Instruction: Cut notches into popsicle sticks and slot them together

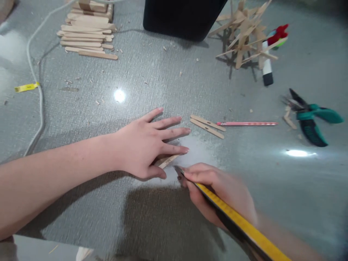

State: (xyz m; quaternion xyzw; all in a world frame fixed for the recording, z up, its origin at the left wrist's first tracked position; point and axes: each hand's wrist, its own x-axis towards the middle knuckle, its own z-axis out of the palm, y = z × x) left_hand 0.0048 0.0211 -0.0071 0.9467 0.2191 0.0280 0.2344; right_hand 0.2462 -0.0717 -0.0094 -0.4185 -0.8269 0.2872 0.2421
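A short wooden stick (168, 160) lies flat near the middle of the grey surface (168, 83), a little toward its near edge. The left hand (146, 145) lies open on it, palm down and fingers spread, so only the stick's right end shows past the little finger. The right hand (217, 192) is closed around a long yellow and black cutter knife (239, 223), by the look of it. The knife's metal tip rests just beside the stick's exposed end; whether the two touch cannot be told. This hand is somewhat blurred.

Just beyond the left fingertips, toward the right edge, two more loose sticks (208, 126) lie side by side at a slight slant. A thin pink rod (247, 123) lies in line with them, its end close to theirs. Farther toward the right edge lie green-handled pliers (312, 117), with a few cut wood bits beside the jaws.

Toward the far right corner stands a tangled frame of sticks (244, 29). A white tube with a black cap (267, 69) lies against it, and a red object (278, 34) sits at its right side. A black box (182, 16) stands at the middle of the far edge. Toward the far left corner there is a stack of sticks (87, 32). A white cable (35, 72) with a yellow tag (25, 87) runs along the left edge. Small wood chips are scattered between the stack and the hands.
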